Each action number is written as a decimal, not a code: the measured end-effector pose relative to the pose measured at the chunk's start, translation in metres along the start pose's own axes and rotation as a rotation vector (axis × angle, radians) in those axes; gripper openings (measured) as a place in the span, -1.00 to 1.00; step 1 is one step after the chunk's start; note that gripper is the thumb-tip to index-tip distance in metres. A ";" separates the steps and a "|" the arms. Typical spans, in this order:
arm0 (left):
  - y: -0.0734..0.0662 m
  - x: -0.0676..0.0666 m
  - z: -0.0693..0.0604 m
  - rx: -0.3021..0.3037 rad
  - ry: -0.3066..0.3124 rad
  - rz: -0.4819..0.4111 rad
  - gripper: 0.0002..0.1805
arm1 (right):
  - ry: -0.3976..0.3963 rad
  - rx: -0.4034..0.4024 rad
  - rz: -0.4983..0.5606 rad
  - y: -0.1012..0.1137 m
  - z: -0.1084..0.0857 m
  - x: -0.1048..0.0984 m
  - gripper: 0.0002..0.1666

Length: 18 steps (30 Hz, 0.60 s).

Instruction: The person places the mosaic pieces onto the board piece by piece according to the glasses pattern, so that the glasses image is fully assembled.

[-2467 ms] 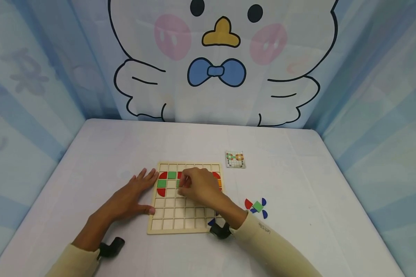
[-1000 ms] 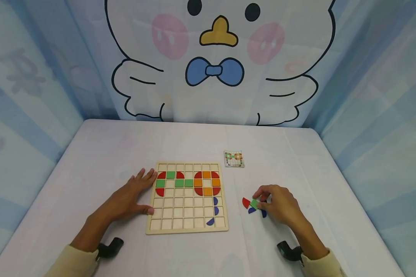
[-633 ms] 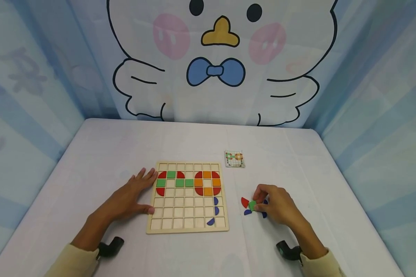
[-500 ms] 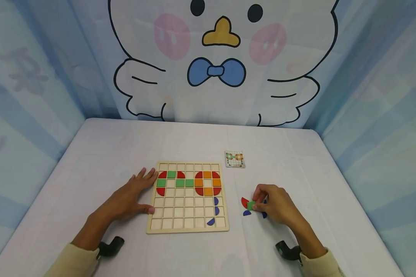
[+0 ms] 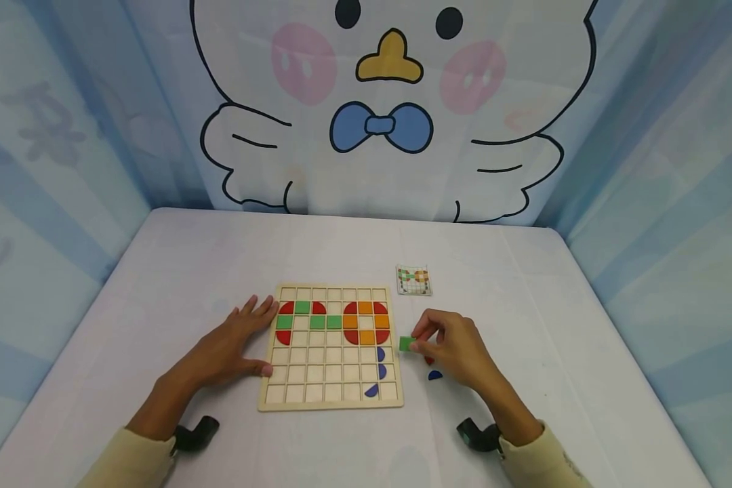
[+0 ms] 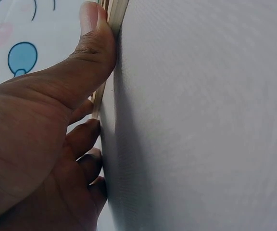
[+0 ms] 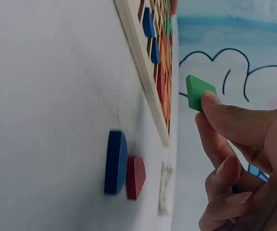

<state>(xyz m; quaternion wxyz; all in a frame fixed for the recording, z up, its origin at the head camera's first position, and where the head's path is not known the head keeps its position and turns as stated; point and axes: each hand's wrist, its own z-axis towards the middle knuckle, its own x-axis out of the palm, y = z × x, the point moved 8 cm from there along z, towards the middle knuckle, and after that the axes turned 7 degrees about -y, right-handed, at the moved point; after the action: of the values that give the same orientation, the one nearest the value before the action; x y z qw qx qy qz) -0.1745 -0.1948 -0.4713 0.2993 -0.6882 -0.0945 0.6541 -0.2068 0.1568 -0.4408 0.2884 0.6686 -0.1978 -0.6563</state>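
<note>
My right hand (image 5: 454, 346) pinches a green square tile (image 5: 406, 343) between thumb and fingers, in the air just right of the wooden grid board (image 5: 329, 409). The right wrist view shows that same tile (image 7: 198, 91) held by its edge. Spread flat, my left hand (image 5: 226, 356) rests against the board's left side, its thumb (image 6: 88, 43) touching the rim. Red quarter-circles, green squares and orange squares fill cells in the upper rows. Three blue half-circles (image 5: 381, 371) lie in the board's right-hand part, one of them tilted.
A small pattern card (image 5: 413, 280) lies beyond the board's upper right corner. Beneath the right hand are a blue half-circle (image 5: 435, 375) and a mostly covered red piece (image 7: 135, 177). Printed curtains (image 5: 378, 176) stand around the white table.
My right hand left the board, went to the loose pieces, slid the green tile leftward, then lifted it toward the board. My left hand stays at the board's edge.
</note>
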 end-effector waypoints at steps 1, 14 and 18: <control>0.000 0.000 0.000 0.003 -0.003 0.000 0.27 | -0.001 -0.002 0.009 0.005 0.001 0.003 -0.78; 0.003 0.002 0.001 -0.016 0.015 0.005 0.28 | 0.012 -0.128 0.074 0.067 0.012 0.047 -0.75; 0.004 0.002 0.001 -0.020 0.013 0.005 0.29 | 0.037 -0.198 0.070 0.089 0.016 0.062 -0.74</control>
<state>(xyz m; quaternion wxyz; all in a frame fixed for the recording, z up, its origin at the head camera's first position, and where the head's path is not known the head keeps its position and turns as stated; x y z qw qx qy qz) -0.1765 -0.1960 -0.4750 0.2915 -0.6954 -0.0975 0.6496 -0.2087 0.0480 -0.4300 0.3796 0.6415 -0.1498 -0.6496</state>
